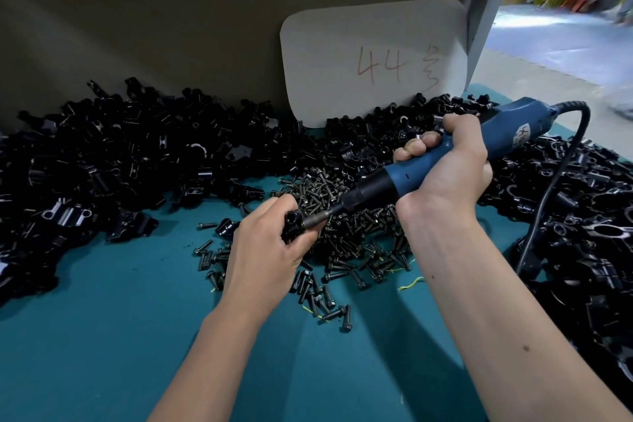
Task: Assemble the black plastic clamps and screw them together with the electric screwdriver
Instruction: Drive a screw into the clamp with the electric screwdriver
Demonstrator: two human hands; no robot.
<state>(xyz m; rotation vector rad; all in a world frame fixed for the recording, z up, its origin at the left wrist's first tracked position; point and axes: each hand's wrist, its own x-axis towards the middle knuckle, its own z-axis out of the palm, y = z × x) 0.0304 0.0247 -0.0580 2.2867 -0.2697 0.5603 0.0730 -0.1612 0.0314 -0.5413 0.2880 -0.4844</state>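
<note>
Now left hand [270, 250] grips clamp [294, 223], screwdriver [404, 178] bit touching.

A pale card [373, 62] with rounded corners leans against the grey board [171, 27] behind the heaps of black parts. On the card, to the right of its middle, the number "44" is handwritten in red, and just right of the digits stands one red handwritten character that cannot be made out. In front of the card and to its right, the blue screwdriver body [507, 134] carries a small pale mark, too blurred to read.
</note>
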